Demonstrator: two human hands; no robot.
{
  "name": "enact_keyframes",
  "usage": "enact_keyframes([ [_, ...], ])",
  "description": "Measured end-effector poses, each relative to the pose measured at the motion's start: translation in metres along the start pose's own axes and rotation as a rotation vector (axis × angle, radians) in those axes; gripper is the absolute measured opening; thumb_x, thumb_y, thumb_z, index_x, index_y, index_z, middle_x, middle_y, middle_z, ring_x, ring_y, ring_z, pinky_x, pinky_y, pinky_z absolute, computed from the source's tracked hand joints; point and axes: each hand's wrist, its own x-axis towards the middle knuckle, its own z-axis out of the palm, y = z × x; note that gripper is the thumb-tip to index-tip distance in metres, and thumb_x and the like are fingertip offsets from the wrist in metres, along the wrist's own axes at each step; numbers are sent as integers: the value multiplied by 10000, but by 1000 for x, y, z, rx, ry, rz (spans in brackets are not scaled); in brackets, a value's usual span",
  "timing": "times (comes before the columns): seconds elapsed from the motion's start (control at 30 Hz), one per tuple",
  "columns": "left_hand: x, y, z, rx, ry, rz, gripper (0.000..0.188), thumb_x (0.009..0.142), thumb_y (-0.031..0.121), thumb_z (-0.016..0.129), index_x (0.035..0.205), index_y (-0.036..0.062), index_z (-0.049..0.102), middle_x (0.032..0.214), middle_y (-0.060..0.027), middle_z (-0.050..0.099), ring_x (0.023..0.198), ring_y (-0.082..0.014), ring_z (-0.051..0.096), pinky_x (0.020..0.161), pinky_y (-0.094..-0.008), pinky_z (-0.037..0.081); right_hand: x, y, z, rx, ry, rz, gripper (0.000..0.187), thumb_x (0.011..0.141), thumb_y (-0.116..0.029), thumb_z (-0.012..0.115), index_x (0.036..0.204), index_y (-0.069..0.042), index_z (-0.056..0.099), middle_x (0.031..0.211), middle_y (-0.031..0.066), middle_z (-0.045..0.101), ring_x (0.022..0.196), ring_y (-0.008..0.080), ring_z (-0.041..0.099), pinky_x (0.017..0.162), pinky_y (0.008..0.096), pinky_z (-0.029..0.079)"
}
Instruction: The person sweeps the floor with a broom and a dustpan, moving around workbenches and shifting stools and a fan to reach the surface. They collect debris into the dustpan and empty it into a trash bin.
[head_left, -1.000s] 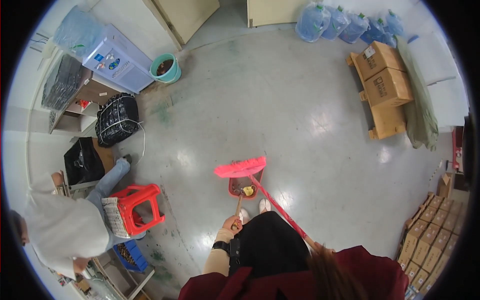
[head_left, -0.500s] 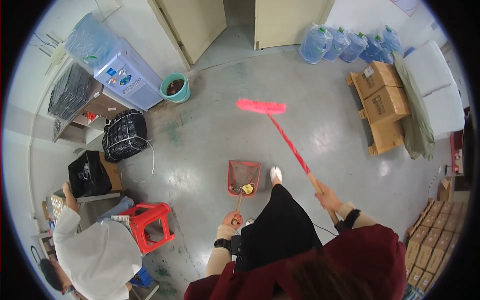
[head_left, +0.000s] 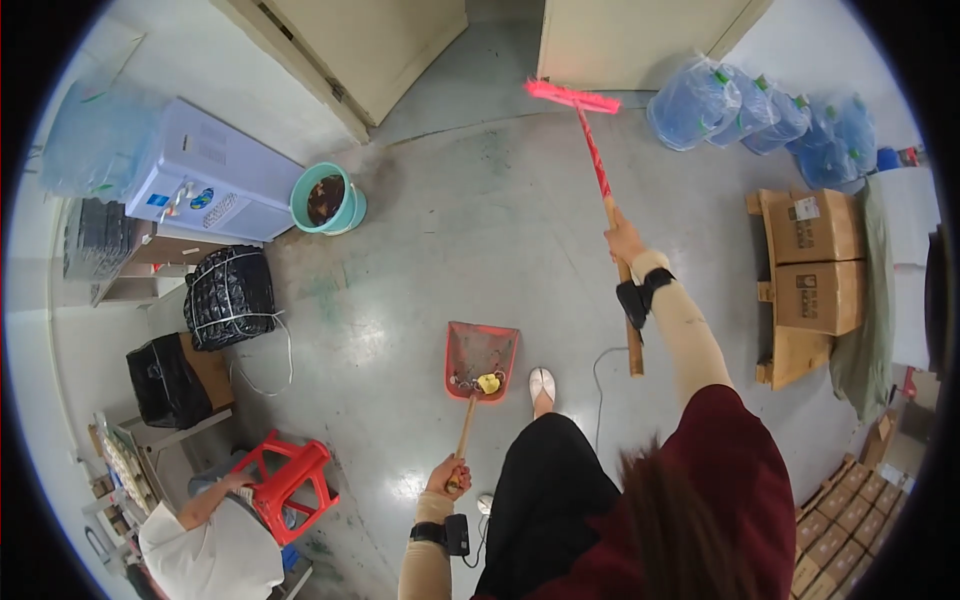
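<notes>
My left hand (head_left: 449, 476) is closed around the wooden handle of a red dustpan (head_left: 482, 345), whose pan is low near the floor in front of me. Inside the pan lie a crumpled yellow scrap (head_left: 489, 383) and some dark and pale debris. My right hand (head_left: 625, 242) grips the stick of a broom (head_left: 597, 165), which is bare wood below and wrapped in red above. The broom's pink-red head (head_left: 573, 97) is far ahead, beside the door's lower edge. A white shoe (head_left: 541, 386) of mine stands right of the dustpan.
At left are a teal bucket (head_left: 344, 213) with brown waste, a water dispenser (head_left: 215, 175), a black wrapped bundle (head_left: 230, 298) and a red stool (head_left: 290, 485) touched by a person in white (head_left: 210, 545). Water bottles (head_left: 695, 103) and cartons on a pallet (head_left: 800, 365) stand at right.
My right arm has stretched forward, carrying the broom head farther away toward the doorway. The left hand still holds the dustpan. The person at left has lowered a hand to the stool.
</notes>
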Motion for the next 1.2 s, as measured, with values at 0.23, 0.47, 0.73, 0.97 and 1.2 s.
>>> enact_keyframes([
  [0.23,-1,18,19,3,-4,-12,137,762,68,481,790,117,356,589,-45,403,430,-124,378,363,-230,327,-133,108,24,-543,-152,-27,418,739,-112,444,1145,-75,352,715,216,537,641,373,527,518,450,408],
  [0.47,20,16,8,-53,14,-20,133,753,70,492,776,108,367,560,-38,406,426,-124,386,369,-233,335,-409,88,-112,-321,-771,276,596,749,-174,473,1284,-217,214,902,211,559,816,377,543,714,455,424],
  [0.73,-4,-19,-47,-107,-96,91,118,735,81,511,725,76,393,543,-41,417,412,-132,395,367,-237,347,-398,4,-84,-445,-701,-229,551,780,-183,453,1284,-165,232,1032,204,520,917,339,524,787,405,407],
  [0.97,-43,-44,-121,-242,-53,114,133,730,90,512,681,52,394,537,-39,423,411,-125,406,362,-219,348,-224,-62,100,-282,-468,-199,588,771,-105,431,1304,-158,187,593,106,488,383,182,443,369,307,385],
  [1.2,-20,-41,-174,-368,-89,-7,100,736,72,482,682,47,401,530,-35,424,416,-112,409,374,-217,356,-228,0,215,-682,-383,-451,606,732,-60,428,1278,-123,171,666,224,535,539,352,524,477,434,410],
])
